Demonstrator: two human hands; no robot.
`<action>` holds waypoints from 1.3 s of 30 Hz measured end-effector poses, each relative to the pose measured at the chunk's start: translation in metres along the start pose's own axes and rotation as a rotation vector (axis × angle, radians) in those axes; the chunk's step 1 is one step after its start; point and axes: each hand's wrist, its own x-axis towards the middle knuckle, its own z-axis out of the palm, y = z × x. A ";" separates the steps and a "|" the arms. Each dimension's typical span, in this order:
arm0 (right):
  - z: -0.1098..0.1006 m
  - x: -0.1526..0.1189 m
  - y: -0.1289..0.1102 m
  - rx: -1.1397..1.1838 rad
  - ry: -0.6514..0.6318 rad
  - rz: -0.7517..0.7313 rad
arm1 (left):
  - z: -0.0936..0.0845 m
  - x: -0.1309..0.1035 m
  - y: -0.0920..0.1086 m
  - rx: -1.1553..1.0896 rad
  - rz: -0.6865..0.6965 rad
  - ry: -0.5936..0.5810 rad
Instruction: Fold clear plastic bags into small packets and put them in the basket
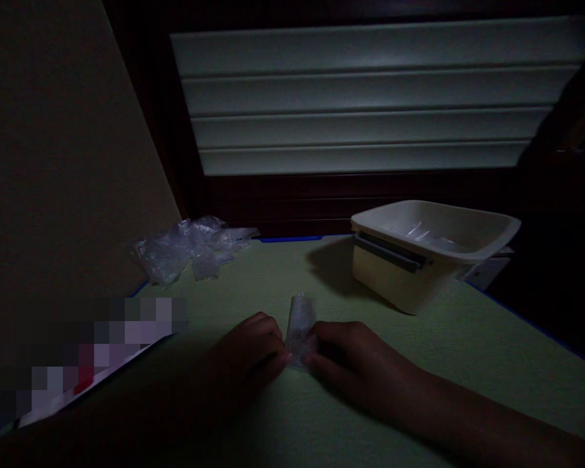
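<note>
Pale green tabletop (pixel 370 416) with blue edging showing along parts of it, and man, it's dark around it. Far side of the room has a dark wood frame (pixel 283 188) around pale horizontal slats (pixel 361 91), and a plain dull wall (pixel 68 156) takes up the left.

Right in the middle of the table, toward the near side, there's a clear plastic piece (pixel 301 322). Rolled or folded, can't tell in this light. Its long axis runs near to far, so one end points at the slats and the other back at the person, lying pretty low on the table.

Left hand (pixel 256 348) has its fingers curled in, thumb and fingertips closed on the near part of the left edge. Right hand (pixel 353 354) is gripping the right edge between thumb and index finger, with a bit of a gap behind the tips.

Far left, by the wall, sits a crumpled heap of clear plastic (pixel 190 247). Far right is an off-white tub (pixel 394 279) with a grey handle (pixel 389 252) on its side and some shiny clear stuff (pixel 419 233) inside. Something white (pixel 487 272) pokes out behind it. Near left there's a pixelated flat thing (pixel 121 344) with a white edge and a red spot, no clue what.
</note>
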 end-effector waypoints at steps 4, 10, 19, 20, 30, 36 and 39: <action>0.004 0.003 0.001 0.066 0.029 0.029 | 0.001 0.001 -0.002 0.010 0.000 -0.019; 0.006 0.002 0.001 0.157 0.038 0.036 | 0.000 -0.001 0.002 0.017 0.034 -0.005; 0.003 -0.002 -0.004 0.097 0.023 0.002 | 0.004 -0.001 -0.003 -0.039 0.108 -0.004; 0.003 -0.002 -0.005 0.091 0.024 -0.004 | 0.004 -0.002 -0.004 -0.054 0.074 0.007; 0.005 -0.004 -0.003 0.017 0.086 -0.007 | 0.003 -0.005 0.000 -0.096 -0.062 0.064; 0.006 -0.002 -0.001 -0.077 0.122 -0.057 | -0.002 -0.005 0.009 0.030 -0.021 -0.008; 0.006 -0.002 -0.002 -0.088 0.099 -0.069 | 0.000 -0.008 0.008 0.150 -0.022 0.001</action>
